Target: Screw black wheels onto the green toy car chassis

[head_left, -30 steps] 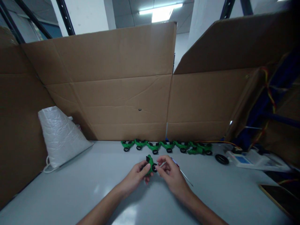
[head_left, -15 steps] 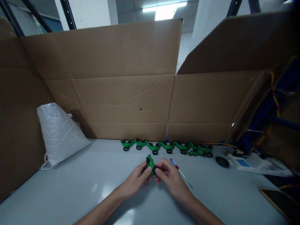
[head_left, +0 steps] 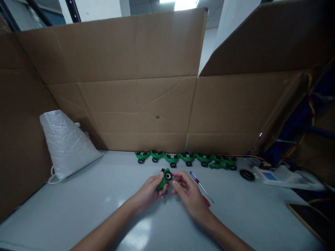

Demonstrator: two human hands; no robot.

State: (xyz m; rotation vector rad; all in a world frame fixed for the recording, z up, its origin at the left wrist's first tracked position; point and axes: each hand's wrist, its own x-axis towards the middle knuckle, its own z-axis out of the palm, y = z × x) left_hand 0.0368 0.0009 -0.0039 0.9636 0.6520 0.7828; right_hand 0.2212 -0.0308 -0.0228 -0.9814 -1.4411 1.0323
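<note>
My left hand [head_left: 150,191] is closed around a small green toy vehicle [head_left: 162,184], held tilted above the table. Its black wheel with a pale hub [head_left: 168,175] faces up toward me. At the wheel's right edge are the curled fingertips of my right hand [head_left: 188,191], thumb and index finger close together on the toy. Whether anything small sits between those fingertips I cannot make out. Beside my right hand lies a screwdriver [head_left: 198,182] with a clear and red handle. A red object [head_left: 206,200] shows partly from behind that hand.
Several green toy vehicles [head_left: 171,160] stand in a row along the cardboard wall [head_left: 146,101]. To their right are a black ring [head_left: 247,175] and a white device with a blue screen [head_left: 269,175]. A white bag [head_left: 68,146] leans at the left; a dark panel [head_left: 309,221] lies front right.
The toy has been turned in my left hand, so its wheel now faces up. My right fingers have shifted to the wheel's edge. The red object has come into sight; the view has tilted down slightly.
</note>
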